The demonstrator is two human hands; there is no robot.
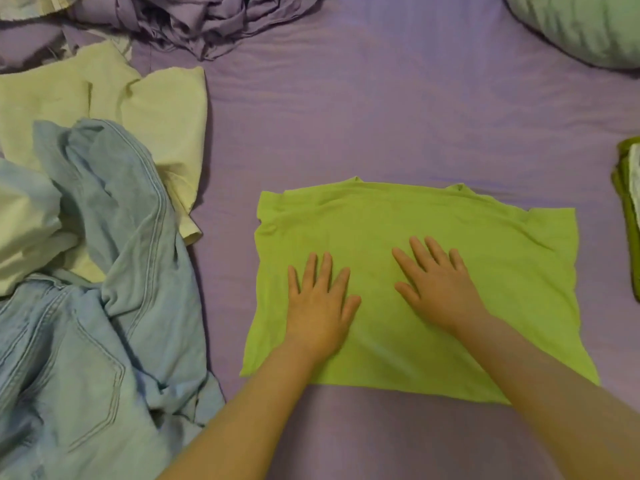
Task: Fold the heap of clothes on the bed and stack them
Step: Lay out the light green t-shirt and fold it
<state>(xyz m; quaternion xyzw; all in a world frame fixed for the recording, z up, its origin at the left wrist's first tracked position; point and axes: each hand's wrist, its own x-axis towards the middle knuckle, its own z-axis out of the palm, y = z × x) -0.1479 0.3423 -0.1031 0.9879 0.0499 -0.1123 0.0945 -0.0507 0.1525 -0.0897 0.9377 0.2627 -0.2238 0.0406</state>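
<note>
A lime-green shirt (502,271) lies folded into a flat rectangle on the purple bed sheet (381,116). My left hand (320,303) presses flat on its lower left part, fingers spread. On the middle of the shirt rests my right hand (438,285), also flat with fingers apart. Neither hand grips the cloth. A heap of unfolded clothes fills the left side: light blue jeans (104,306) on top of a pale yellow garment (162,116).
A crumpled purple cloth (207,22) lies at the top left. A pale green pillow (581,26) sits at the top right corner. At the right edge a small stack of folded green and white clothes (628,202) shows partly.
</note>
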